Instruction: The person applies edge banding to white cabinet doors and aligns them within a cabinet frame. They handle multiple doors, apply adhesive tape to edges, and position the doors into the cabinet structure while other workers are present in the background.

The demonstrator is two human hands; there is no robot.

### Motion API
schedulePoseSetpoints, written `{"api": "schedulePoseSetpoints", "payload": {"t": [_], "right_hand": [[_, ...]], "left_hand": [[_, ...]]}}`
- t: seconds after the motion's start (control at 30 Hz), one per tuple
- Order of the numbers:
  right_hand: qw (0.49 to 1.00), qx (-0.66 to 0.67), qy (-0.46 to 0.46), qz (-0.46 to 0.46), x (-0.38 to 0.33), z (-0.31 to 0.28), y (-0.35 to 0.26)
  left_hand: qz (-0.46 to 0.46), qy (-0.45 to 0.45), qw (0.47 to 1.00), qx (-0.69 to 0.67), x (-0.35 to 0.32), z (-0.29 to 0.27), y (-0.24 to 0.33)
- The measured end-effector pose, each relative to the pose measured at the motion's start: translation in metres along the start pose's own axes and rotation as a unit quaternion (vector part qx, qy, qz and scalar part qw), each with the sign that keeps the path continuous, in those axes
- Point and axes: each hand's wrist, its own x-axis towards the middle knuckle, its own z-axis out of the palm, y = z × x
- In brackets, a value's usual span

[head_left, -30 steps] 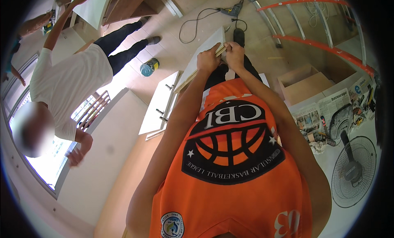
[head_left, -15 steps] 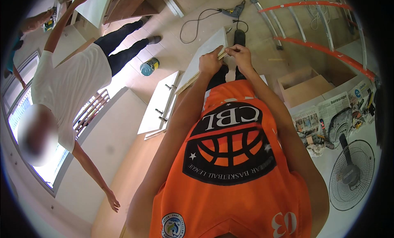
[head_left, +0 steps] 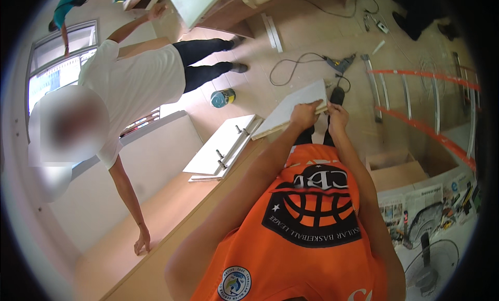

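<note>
A white board (head_left: 296, 104) with a pale wooden strip (head_left: 323, 108) along its near edge lies in front of me. My left hand (head_left: 305, 115) is closed over that edge, its fingers reaching onto the board's face. Beside it, at the board's right end, my right hand (head_left: 338, 117) is closed with its fingertips at the strip. Its palm side is hidden, and the exact grip is small and hard to make out.
White panels with metal hinges (head_left: 220, 154) lie left of the board on a wooden surface (head_left: 171, 231). A person in a white shirt (head_left: 140, 75) leans there. Beyond are a can (head_left: 223, 98) and a power drill (head_left: 340, 63); a ladder (head_left: 416, 114), cardboard box (head_left: 397, 168) and fan (head_left: 427, 264) are right.
My view has swung, so the scene sits lower and further right. Both hands stay at the board's edge, slightly further apart. The other person's lower hand has come down onto the wooden surface.
</note>
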Motion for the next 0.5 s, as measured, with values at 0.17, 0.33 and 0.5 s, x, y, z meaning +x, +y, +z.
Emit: {"api": "schedulePoseSetpoints", "payload": {"t": [0.17, 0.33, 0.5], "right_hand": [[0.981, -0.180, 0.070, -0.008, -0.009, 0.009, -0.020], [0.965, -0.252, 0.020, -0.072, 0.021, 0.001, -0.002], [0.951, -0.298, -0.015, -0.077, 0.015, 0.007, -0.026]], "left_hand": [[-0.010, -0.006, 1.000, -0.003, 0.004, 0.000, 0.001], [0.000, -0.003, 1.000, -0.002, 0.007, 0.004, -0.006], [-0.008, -0.014, 1.000, 0.013, 0.008, -0.007, -0.002]]}}
